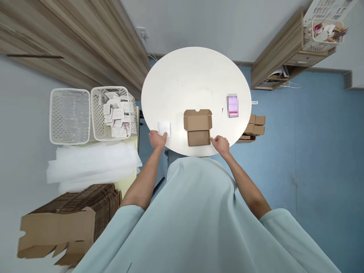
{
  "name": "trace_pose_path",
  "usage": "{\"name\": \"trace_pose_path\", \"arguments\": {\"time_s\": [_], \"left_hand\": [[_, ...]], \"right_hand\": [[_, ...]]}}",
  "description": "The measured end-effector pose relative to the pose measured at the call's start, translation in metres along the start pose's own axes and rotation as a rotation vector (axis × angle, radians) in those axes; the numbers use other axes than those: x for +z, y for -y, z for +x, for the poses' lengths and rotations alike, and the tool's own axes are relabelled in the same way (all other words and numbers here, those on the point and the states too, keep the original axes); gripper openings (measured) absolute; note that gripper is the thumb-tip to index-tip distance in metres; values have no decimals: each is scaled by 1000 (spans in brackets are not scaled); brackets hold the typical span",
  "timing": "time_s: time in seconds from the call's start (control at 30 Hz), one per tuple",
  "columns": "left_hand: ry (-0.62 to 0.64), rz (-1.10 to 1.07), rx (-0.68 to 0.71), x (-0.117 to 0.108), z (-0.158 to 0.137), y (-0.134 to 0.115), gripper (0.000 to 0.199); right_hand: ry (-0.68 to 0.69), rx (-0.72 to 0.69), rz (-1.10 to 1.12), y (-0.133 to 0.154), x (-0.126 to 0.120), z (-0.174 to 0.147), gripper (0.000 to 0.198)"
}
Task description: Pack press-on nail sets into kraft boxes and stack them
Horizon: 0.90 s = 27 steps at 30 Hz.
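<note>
An open brown cardboard box (198,138) sits near the front edge of the round white table, its lid (198,122) folded back away from me. My right hand (221,144) is closed at the box's right front side, with thumb and forefinger pinching its edge. Off to the left, a flat white square packet (165,129) lies at the table's rim. My left hand (158,139) grips that packet by its near edge, thumb on top; the fingers beneath are partly hidden. What the packet contains cannot be made out.
A pinkish-purple box (232,105) stands on the right of the table (196,60). White baskets (70,142) (110,138), one holding packets, white sheets (93,161) and stacked flat cardboard boxes (61,229) are at left. Folded brown boxes (257,125) lie beyond the right rim.
</note>
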<state>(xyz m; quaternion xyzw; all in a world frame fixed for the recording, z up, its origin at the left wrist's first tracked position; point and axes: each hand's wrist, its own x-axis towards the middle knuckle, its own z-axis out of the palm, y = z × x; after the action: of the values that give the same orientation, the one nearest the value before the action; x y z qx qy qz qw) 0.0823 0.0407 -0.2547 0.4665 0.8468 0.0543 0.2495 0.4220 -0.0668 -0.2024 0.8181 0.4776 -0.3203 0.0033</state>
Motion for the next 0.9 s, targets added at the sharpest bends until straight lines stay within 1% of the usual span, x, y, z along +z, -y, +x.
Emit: {"name": "trace_pose_path", "arguments": {"time_s": [0.13, 0.37, 0.43, 0.5, 0.6, 0.7, 0.83, 0.9], "left_hand": [[74, 21, -19, -2, 20, 3, 59], [168, 57, -16, -4, 35, -1, 65], [172, 69, 3, -7, 37, 0, 62], [158, 69, 35, -9, 36, 1, 53], [132, 32, 70, -11, 32, 2, 42], [112, -12, 60, -11, 24, 0, 37], [138, -97, -58, -8, 1, -6, 37], [179, -220, -109, -8, -16, -8, 37]], "right_hand": [[-6, 59, 34, 3, 4, -15, 37], [-20, 113, 76, 1, 12, -33, 38], [-20, 113, 81, 0, 12, -35, 38], [-18, 110, 88, 1, 10, -36, 38], [-14, 94, 90, 4, 5, -34, 38], [-7, 57, 87, 9, 1, -29, 38], [9, -14, 100, 16, -6, -19, 36], [27, -65, 131, 21, -9, -15, 34]]}}
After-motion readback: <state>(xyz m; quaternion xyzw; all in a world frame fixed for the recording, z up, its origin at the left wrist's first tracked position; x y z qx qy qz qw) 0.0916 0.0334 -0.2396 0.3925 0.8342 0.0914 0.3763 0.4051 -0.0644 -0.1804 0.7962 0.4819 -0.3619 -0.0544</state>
